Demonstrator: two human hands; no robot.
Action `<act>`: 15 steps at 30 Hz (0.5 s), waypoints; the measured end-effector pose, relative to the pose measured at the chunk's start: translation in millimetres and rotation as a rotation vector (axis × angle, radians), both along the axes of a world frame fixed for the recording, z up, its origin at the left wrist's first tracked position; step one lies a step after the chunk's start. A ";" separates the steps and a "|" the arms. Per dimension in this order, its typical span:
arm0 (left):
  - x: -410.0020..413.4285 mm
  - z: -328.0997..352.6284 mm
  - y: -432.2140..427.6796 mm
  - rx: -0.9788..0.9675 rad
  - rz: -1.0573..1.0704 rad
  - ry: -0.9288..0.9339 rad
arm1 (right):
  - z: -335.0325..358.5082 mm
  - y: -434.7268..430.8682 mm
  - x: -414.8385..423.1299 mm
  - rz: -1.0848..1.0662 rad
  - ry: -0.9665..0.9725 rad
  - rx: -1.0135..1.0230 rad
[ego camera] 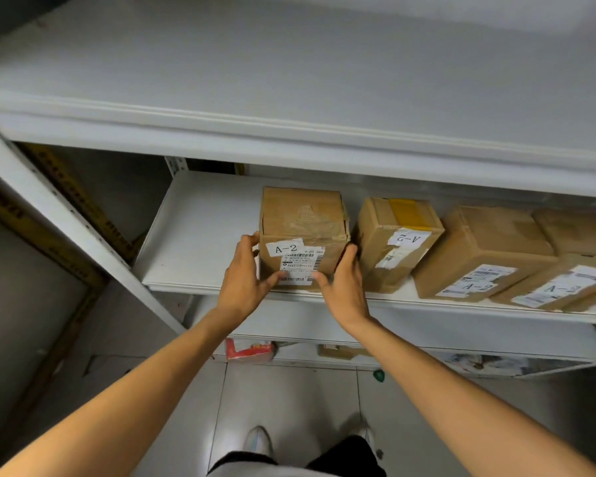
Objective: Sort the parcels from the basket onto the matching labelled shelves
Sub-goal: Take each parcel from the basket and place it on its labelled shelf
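Observation:
A small brown cardboard parcel (303, 228) with a white "A-2" label and a barcode sticker stands on the middle white shelf (200, 235). My left hand (246, 273) holds its left side, thumb on the front face. My right hand (344, 280) holds its right side, thumb on the front lower edge. To its right stand more brown parcels marked "A-2": one tilted parcel with yellow tape (396, 239) and a longer parcel (482, 253). The basket is out of view.
A wide white upper shelf (289, 80) overhangs the middle one. More parcels (565, 284) fill the shelf's right end; its left part is bare. A lower shelf holds a red packet (248, 351) and other items. A white upright post (66, 208) stands at left. Tiled floor below.

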State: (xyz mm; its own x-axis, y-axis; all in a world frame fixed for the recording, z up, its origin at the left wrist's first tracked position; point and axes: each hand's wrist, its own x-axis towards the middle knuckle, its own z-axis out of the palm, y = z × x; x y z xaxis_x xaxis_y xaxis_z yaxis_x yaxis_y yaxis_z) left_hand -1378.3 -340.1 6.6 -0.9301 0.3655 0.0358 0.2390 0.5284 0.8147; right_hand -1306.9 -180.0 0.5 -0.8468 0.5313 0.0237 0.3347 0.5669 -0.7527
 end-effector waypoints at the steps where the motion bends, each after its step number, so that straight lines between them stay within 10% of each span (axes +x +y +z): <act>1: 0.7 0.9 -2.0 -0.022 0.021 0.004 | 0.8 1.2 -0.3 -0.002 -0.034 -0.005; 8: 15.3 13.5 -12.7 -0.442 -0.011 -0.077 | -2.4 12.1 -3.2 0.132 -0.526 -0.006; 15: 57.6 26.8 -1.0 -0.519 0.118 -0.143 | 8.3 32.1 9.5 0.575 -0.593 0.116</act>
